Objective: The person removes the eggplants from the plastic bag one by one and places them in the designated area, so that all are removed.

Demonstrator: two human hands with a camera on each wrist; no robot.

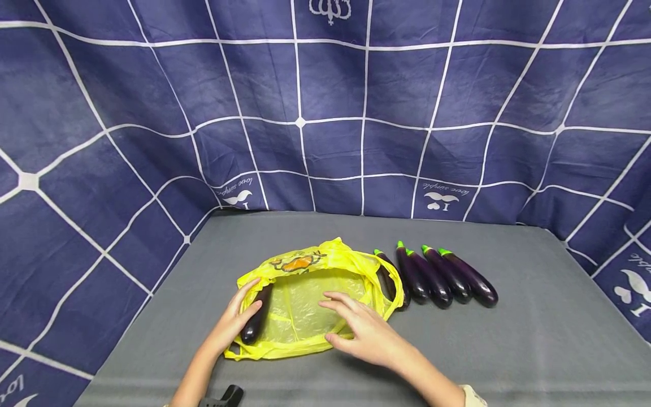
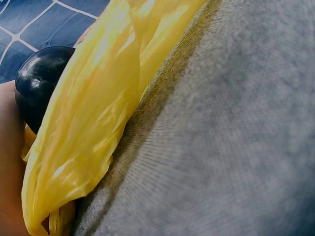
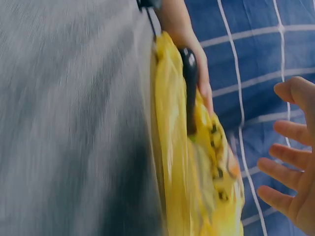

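Observation:
A yellow plastic bag (image 1: 300, 347) lies on its side on the grey tabletop, its wide mouth facing me and an orange print on its top. Inside the mouth's left end lies a dark purple eggplant (image 1: 251, 329), its rounded end towards me. Against that end of the bag rests my left hand (image 1: 231, 322), fingers extended along the yellow edge and thumb at the eggplant. My right hand (image 1: 368, 336) hovers in front of the bag's right half, fingers spread and holding nothing. In the left wrist view the bag (image 2: 93, 113) hides most of the left hand.
Several eggplants (image 1: 442, 282) with green stem ends lie side by side right of the bag, the leftmost partly covered by it. A blue curtain (image 1: 330, 147) with white lines hangs behind and beside the table (image 1: 534, 339). A black object (image 1: 233, 394) shows by the left forearm.

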